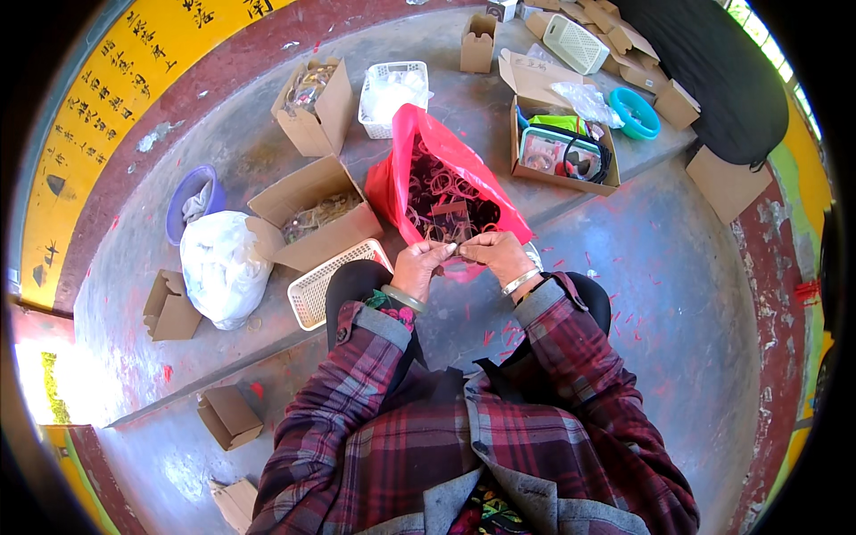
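Watching through the head camera, I have the left hand (419, 269) and right hand (502, 259) nearly meeting over the near rim of a pink bag (453, 150), close to the edge of the raised floor (223, 134). Both sets of fingertips are pinched on a small see-through piece (453, 220), its kind unclear to me. Dark looped pieces (435, 183) lie inside the bag. Just left of it I see an open carton (330, 242) and a cream basket (323, 290).
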The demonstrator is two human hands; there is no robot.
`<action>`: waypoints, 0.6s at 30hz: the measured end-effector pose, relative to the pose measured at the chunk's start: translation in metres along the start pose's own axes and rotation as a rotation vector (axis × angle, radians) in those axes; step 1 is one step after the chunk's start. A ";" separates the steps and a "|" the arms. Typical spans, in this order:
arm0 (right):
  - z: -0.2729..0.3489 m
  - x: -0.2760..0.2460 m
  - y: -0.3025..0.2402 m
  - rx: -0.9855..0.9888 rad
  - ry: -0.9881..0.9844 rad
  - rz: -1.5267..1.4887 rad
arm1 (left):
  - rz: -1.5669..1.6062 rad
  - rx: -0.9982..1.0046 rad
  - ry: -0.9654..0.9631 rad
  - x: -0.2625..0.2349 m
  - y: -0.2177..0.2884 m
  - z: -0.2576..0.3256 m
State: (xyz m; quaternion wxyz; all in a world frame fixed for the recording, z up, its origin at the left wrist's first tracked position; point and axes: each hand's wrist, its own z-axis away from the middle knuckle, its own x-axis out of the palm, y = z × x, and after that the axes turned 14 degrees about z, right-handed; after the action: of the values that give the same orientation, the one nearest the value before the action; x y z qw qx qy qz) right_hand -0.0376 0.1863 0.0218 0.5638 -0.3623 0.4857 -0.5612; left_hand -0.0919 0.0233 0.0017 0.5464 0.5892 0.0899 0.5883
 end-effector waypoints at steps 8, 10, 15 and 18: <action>0.000 0.000 0.002 -0.004 0.069 -0.043 | 0.070 -0.028 -0.065 -0.001 -0.003 -0.003; 0.003 0.001 -0.002 0.012 0.078 -0.025 | 0.097 -0.032 -0.072 -0.005 -0.004 -0.005; 0.004 0.002 -0.006 0.011 0.089 -0.005 | 0.120 -0.009 -0.074 -0.003 -0.002 -0.004; 0.004 0.002 -0.007 0.007 0.085 0.024 | 0.146 0.009 -0.070 -0.003 -0.001 -0.003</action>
State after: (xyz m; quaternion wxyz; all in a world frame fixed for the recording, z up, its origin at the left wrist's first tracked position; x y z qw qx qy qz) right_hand -0.0357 0.1835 0.0289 0.5504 -0.3303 0.5116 -0.5712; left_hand -0.0945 0.0236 -0.0018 0.5025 0.6168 0.0301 0.6050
